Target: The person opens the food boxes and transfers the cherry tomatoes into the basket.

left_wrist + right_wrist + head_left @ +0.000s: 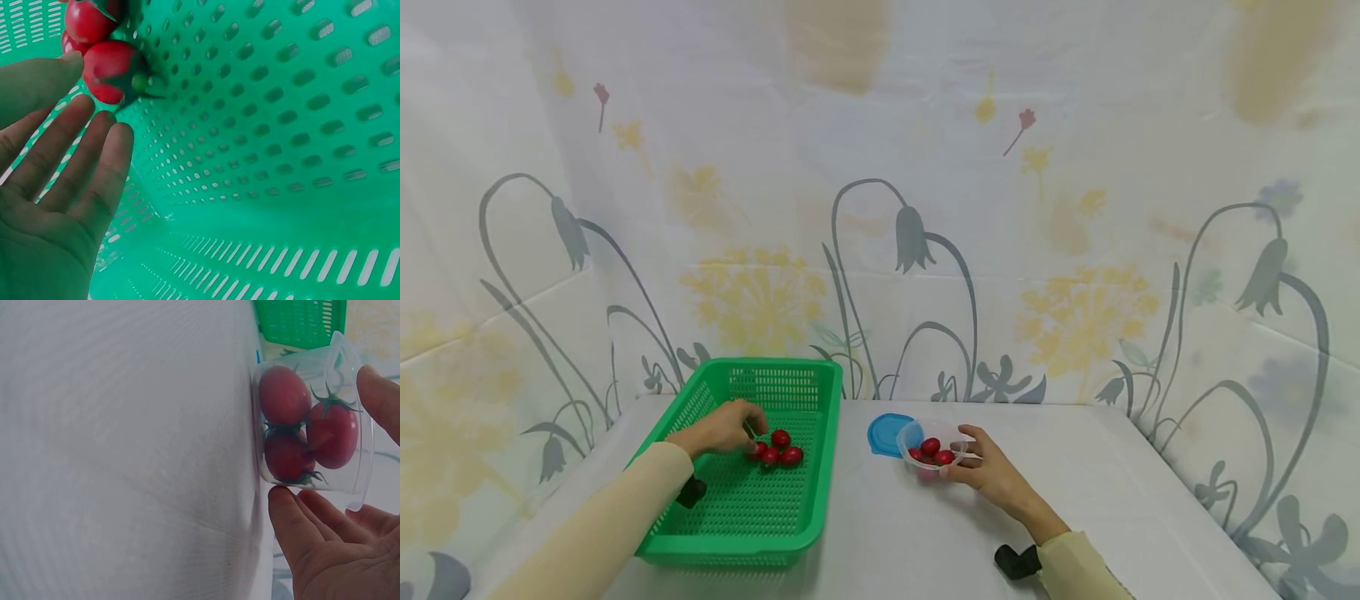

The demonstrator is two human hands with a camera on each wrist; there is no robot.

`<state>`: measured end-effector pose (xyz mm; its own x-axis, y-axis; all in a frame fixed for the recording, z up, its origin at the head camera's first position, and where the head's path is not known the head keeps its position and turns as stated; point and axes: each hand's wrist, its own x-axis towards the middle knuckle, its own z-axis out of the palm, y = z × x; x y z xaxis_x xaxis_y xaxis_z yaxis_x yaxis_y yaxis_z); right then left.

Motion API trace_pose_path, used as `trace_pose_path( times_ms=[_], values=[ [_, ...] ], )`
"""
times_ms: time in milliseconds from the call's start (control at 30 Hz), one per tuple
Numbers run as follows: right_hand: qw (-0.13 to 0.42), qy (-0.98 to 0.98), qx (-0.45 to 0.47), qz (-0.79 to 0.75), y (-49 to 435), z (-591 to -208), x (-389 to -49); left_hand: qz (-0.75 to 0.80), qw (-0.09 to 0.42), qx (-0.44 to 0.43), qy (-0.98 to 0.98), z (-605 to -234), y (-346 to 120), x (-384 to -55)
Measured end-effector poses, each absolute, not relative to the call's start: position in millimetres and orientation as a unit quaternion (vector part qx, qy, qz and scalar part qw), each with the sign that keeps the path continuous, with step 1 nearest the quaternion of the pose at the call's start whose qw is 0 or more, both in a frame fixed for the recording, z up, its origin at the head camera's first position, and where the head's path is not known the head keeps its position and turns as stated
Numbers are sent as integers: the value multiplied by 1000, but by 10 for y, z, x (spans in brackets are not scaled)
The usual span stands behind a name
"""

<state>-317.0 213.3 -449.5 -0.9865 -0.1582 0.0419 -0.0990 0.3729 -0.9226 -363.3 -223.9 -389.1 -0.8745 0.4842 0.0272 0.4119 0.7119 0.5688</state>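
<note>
Inside the green basket [741, 551], my left hand [730, 427] reaches over a cluster of cherry tomatoes [791, 456]. In the left wrist view its thumb tip overlaps the edge of a red cherry tomato [107, 70] with a green stem, and the other fingers [103, 162] stretch out fairly straight beneath it. On the table, my right hand [988, 475] holds a small clear plastic container [951, 433] from its right side. The thumb is at the rim and the fingers lie along the opposite side. Three cherry tomatoes [332, 434] are in it.
A blue lid [885, 433] lies on the white table [887, 533], just behind and left of the container. The basket's slotted walls surround the left hand. Behind the table hangs a flower-patterned cloth [880, 317].
</note>
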Motion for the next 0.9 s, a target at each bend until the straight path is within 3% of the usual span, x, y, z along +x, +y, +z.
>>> trace_pose_path(
  times_ms=[533, 900],
  values=[
    [34, 824, -74, -561, 2156, -4483, -3154, 294, 45, 250, 921, -3750, -2108, -3644],
    [30, 820, -76, -566, 2134, -4496, -3163, 297, -5, 326, 898, -3388, -1603, -3565]
  ],
)
